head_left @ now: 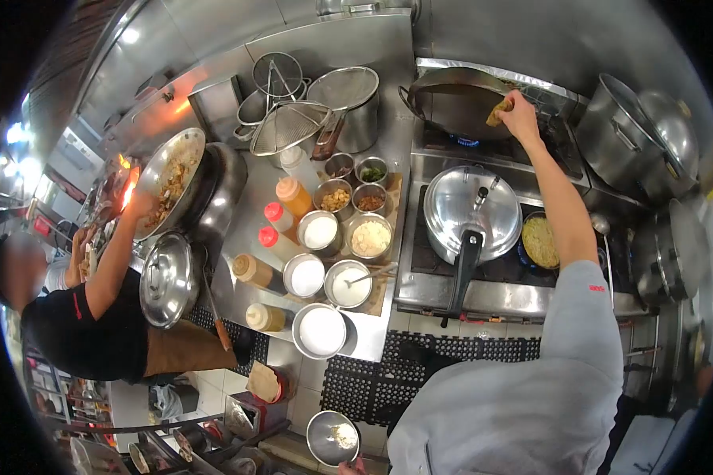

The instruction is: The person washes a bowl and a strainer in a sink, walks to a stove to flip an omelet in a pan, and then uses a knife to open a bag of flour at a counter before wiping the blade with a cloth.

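Observation:
At the back burner, my right hand (520, 119) is closed on a folded yellowish cloth (498, 112) at the rim of a large dark wok (459, 103). A blue flame shows under the wok. Low in the view, my left hand (352, 467), mostly cut off by the frame edge, grips the rim of a metal bowl (325, 443). Some pale, crumbly food (344, 435) lies inside the bowl. Below my right arm stand a lidded pressure cooker (463, 210) and a small pan of yellowish food (539, 242).
A steel counter holds bowls of white powder (321, 232), squeeze bottles (293, 196) and a lidded pot (356, 119). At left, a co-worker (87, 324) tilts a pan of food (174, 182) near flames. Large pots (618, 127) stand right. Perforated black mats (356, 388) cover the floor.

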Demonstrator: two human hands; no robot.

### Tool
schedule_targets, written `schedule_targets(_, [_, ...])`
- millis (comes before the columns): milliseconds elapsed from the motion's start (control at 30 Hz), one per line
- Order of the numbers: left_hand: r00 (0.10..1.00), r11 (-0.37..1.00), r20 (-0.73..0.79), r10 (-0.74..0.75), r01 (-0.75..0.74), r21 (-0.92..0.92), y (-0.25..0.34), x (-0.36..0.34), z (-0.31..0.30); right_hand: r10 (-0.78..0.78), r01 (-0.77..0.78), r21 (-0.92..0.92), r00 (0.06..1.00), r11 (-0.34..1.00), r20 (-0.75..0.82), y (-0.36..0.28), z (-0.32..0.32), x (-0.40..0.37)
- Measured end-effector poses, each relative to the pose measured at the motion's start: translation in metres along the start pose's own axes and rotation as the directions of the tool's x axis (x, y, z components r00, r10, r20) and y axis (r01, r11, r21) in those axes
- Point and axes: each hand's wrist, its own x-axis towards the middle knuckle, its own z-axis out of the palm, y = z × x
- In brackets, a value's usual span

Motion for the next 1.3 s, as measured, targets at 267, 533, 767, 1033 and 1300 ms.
schedule_targets(267, [0.944,0.969,-0.218,-0.247,0.242,-0.049,0.006,-0.012,-0.005,0.258,-0.236,-0.151,0.955,0.96,0.15,0.039,0.021,-0.003])
schedule_targets(533, [0.998,0.999,0.059,0.035,-0.034,-0.004,-0.029,-0.027,-0.045,-0.032,0.104,0.58,0.991,0.808,-0.134,-0.084,-0.205,-0.142])
schedule_targets(767, [0.996,0.999,0.074,-0.052,0.051,0.016,-0.077,0.002,-0.075,0.071,-0.251,0.573,0.946,0.78,0.318,-0.082,-0.196,-0.385])
schedule_targets(1033, [0.99,0.996,0.143,0.017,-0.005,-0.085,-0.068,-0.043,-0.083,0.181,-0.52,0.102,0.466,0.848,0.866,-0.008,-0.115,-0.627])
schedule_targets(1300, [0.924,0.859,-0.102,0.368,-0.379,-0.344,0.036,-0.14,-0.109,-0.197,-0.492,0.21,0.079,0.845,0.977,-0.137,-0.037,-0.675])
